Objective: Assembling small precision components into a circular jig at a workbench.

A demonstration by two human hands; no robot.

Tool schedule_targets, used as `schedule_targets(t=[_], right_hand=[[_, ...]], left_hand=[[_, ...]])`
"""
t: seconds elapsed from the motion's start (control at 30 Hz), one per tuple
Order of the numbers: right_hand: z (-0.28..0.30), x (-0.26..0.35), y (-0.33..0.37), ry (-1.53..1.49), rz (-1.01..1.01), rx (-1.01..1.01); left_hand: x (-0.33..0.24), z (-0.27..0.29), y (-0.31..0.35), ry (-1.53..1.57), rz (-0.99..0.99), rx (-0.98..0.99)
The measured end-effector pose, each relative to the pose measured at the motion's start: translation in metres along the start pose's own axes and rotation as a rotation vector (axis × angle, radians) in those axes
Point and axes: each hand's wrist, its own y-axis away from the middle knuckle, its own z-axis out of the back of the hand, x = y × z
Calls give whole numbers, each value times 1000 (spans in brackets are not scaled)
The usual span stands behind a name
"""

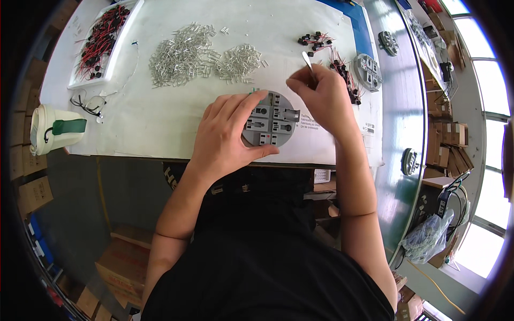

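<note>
A round grey fixture (285, 135) with several slotted blocks lies on the table near its front edge. My left hand (222, 131) is wrapped round its left side, fingers at the far rim and thumb at the near rim. To the right and above it, my right hand (324, 93) is closed in a pinch, clear of the fixture. From its fingers sticks up a slim silvery tool (307, 60) with a rounded end; its lower part is hidden. Beyond the fixture lie a large heap of small bent metal pins (184, 56) and a smaller pin heap (238, 63).
Black parts with red wires fill a white tray (77, 83) at the far left; more wired parts (316, 40) lie at the far right. A second grey fixture (368, 72) sits at the right edge. Glasses (88, 104) and a white-green cup (40, 130) are left. A green conveyor (393, 160) runs alongside.
</note>
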Motion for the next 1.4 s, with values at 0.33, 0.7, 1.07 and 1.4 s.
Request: schedule_targets(t=[0.33,0.7,1.07,1.4], right_hand=[[-20,6,16,55,-176,31],[-30,-4,26,-67,-77,-47],[-15,-11,19,-229,-241,114],[-12,-20,12,-345,-283,191]], left_hand=[[0,-1,1,13,-2,-34],[-2,1,2,18,16,-2],[0,1,2,25,5,-4],[3,2,0,33,8,56]])
